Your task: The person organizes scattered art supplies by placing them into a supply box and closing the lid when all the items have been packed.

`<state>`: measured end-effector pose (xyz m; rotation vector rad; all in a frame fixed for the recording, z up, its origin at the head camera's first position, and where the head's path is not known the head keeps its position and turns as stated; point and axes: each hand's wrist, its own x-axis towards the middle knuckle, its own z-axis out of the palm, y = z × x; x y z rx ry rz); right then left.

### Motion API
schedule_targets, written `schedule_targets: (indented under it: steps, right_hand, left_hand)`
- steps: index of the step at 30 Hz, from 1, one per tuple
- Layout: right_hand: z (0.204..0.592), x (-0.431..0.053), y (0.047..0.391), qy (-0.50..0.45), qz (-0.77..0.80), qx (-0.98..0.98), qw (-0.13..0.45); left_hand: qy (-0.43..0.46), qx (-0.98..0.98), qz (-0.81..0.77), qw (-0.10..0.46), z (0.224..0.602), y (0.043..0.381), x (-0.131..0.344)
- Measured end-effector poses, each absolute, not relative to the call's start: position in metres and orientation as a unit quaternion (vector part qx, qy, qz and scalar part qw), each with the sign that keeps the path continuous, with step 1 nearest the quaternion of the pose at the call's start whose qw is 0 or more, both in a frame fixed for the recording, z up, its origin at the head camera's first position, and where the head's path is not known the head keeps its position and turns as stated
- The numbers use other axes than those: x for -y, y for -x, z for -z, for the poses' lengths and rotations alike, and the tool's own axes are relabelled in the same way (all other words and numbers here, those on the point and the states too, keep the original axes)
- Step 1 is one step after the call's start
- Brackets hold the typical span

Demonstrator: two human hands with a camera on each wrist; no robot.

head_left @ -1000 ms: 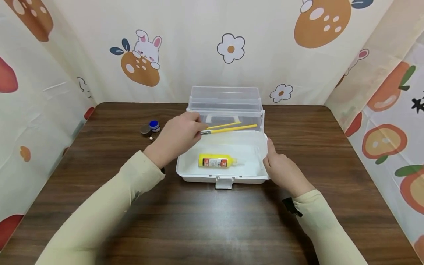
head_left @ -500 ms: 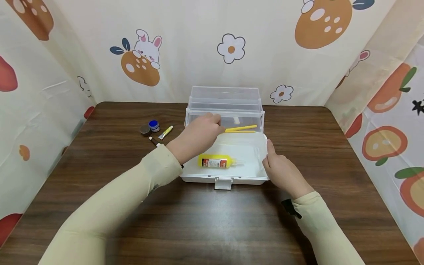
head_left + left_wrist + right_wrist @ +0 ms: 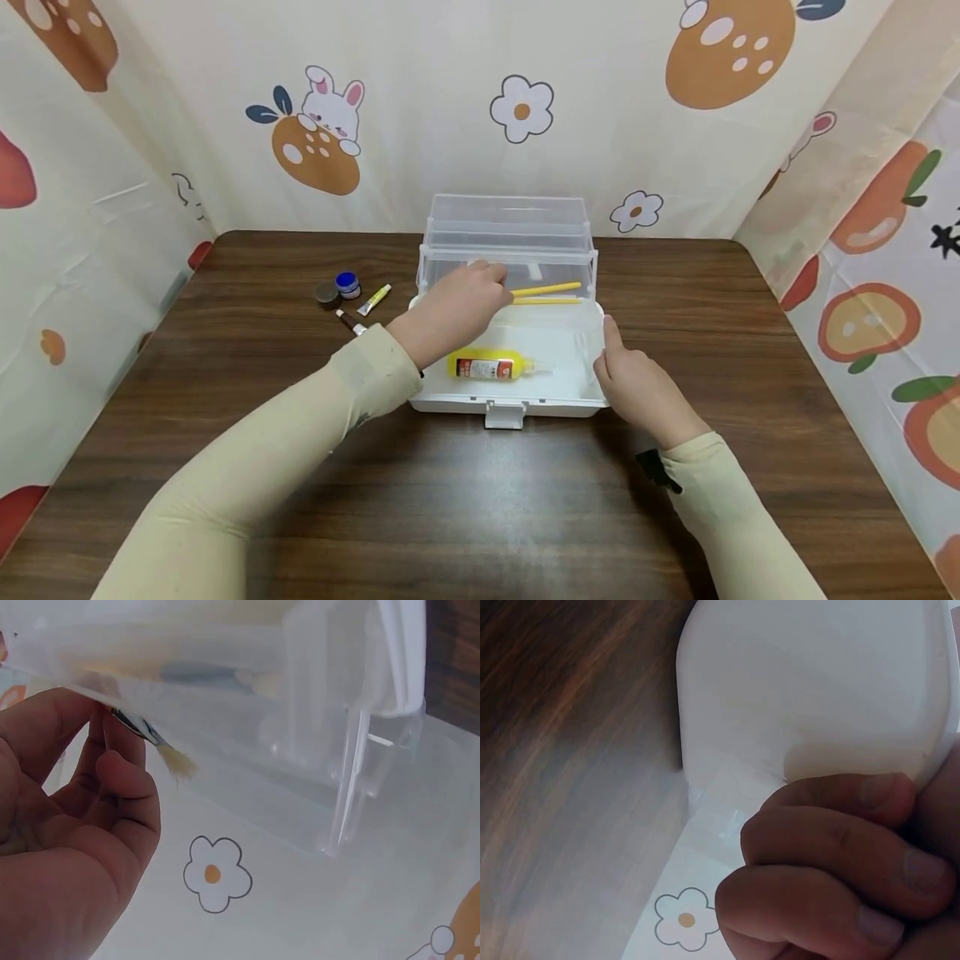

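Observation:
A white storage box (image 3: 555, 333) stands on the table with its clear lid and tray (image 3: 510, 225) raised at the back. My left hand (image 3: 461, 304) reaches over the box to the tray's edge and pinches a paintbrush (image 3: 547, 289). Its yellow handle points right; pale bristles (image 3: 177, 762) stick out past the fingers in the left wrist view. A second, thinner yellow strip (image 3: 547, 302) shows just below that handle. My right hand (image 3: 637, 379) grips the box's right side, fingers curled against the outer wall. Inside the box lies a yellow bottle (image 3: 487, 365) with a clear nozzle.
Left of the box are a blue-lidded jar (image 3: 348, 286), a dark round jar (image 3: 327, 293), a small yellow tube (image 3: 375, 299) and a dark stick with a pale tip (image 3: 348, 321), partly behind the left sleeve. The box's front latch (image 3: 505, 415) hangs down. Patterned curtains surround the table.
My left hand has moved right over the box with the paintbrush, whose metal collar is now hidden from the head view. The yellow tube has come into sight. My right hand stays put.

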<state>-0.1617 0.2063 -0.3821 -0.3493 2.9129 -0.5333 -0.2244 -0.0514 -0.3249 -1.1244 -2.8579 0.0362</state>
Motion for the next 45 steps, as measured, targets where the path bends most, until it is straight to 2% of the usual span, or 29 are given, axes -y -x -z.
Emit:
schedule_targets:
  steps: [4,12,20,23,30,33,37,45]
  right_hand:
    - [0.381,-0.205,0.160,0.118,0.184,-0.972,0.082]
    - [0.382,-0.206,0.159,0.121,0.184,-0.973,0.074]
    - [0.382,-0.204,0.160,0.122,0.187,-0.972,0.073]
    - [0.383,-0.204,0.161,0.121,0.186,-0.972,0.073]
    - [0.383,-0.207,0.161,0.115,0.189,-0.972,0.079]
    - [0.382,-0.208,0.161,0.115,0.189,-0.972,0.079]
    - [0.383,-0.208,0.162,0.116,0.195,-0.970,0.084]
    - [0.383,-0.204,0.161,0.111,0.199,-0.969,0.097]
  left_hand:
    - [0.376,0.926,-0.022,0.039,0.324,0.228,0.052]
    - [0.370,0.929,-0.010,0.010,0.325,0.231,0.047]
    - [0.360,0.932,-0.033,0.040,0.323,0.234,0.053]
    - [0.353,0.933,-0.022,0.072,0.316,0.234,0.063]
    - [0.298,0.930,0.035,0.213,0.304,0.230,0.115]
    - [0.276,0.931,0.051,0.233,0.310,0.227,0.140]
    - [0.229,0.950,0.040,0.210,0.324,0.220,0.168]
    - [0.156,0.983,0.034,0.089,0.363,0.204,0.209]
